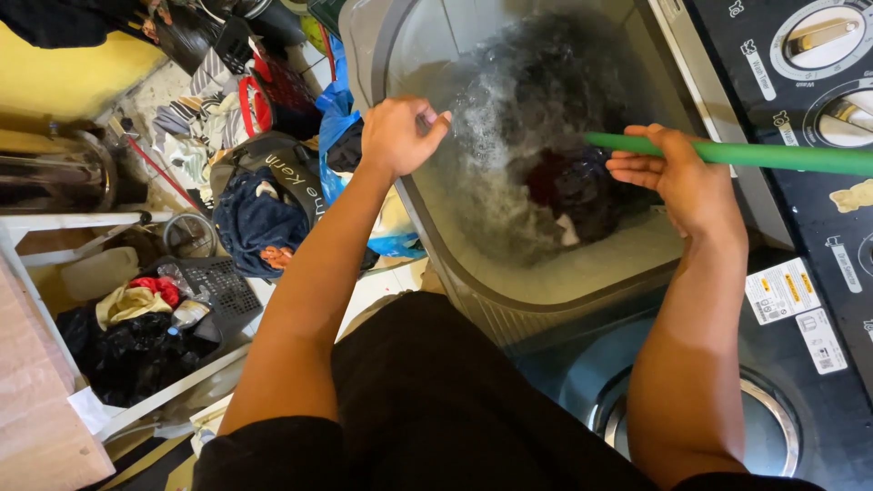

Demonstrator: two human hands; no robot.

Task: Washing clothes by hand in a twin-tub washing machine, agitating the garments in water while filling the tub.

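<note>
Cluttered floor [382,291] beside a washer tub [582,273] of churning water. Right hand [687,177] grasps a green hose [764,155], its end cut off; left hand [397,134] is clenched, contents hidden.

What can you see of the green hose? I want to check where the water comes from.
The green hose is a thin, smooth tube, plastic by its look. It runs from the right edge of the picture leftward over the washing machine's dark control panel. The right hand holds it near its end, above the foaming water in the tub. Its mouth is hidden by the fingers.
</note>
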